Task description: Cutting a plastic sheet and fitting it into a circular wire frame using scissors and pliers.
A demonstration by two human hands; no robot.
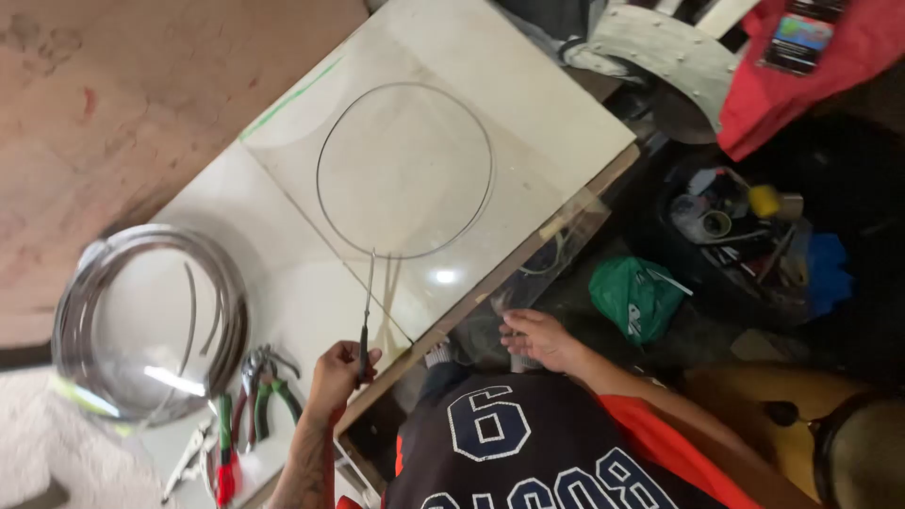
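nearest the cam: person's torso in a dark jersey w/ orange sleeve, leaning at the bench edge. left hand [337, 372] is closed around the dark handle of a thin rod tool [365, 316], fingers wrapped tight, tip pointing away toward the wire ring [405, 170]. right hand [539, 339] sits off the bench edge, below the overhanging clear sheet [528, 259]; fingers loosely curled, touching the sheet's underside or edge, can't tell if it actually grips anything.

just left of the left hand: pliers w/ green handles [273, 391], a red-handled tool [224, 471] and another plier-type tool, all lying on the white bench top [292, 283]. further left, a coil of metal strip [151, 320] w/ a clear round dome or lens inside it, glare on it.

mid distance: the wire ring lies flat on a pale board [547, 123], formed into a near-full circle, its two ends meeting at the near side right where the tool tip points. from that, judgement: the loop shape looks done, the join at the ends looks like what's left, can't tell if ends are fixed together yet. a faint green line runs along the board's left edge.

right side, lower level: green plastic bag [636, 297], a dark bin of odds & ends [745, 226] w/ tape rolls, something blue beside it.

farthest: curved grey metal plate w/ rivets [669, 52] and red cloth [820, 66] at top right; brownish floor at top left.
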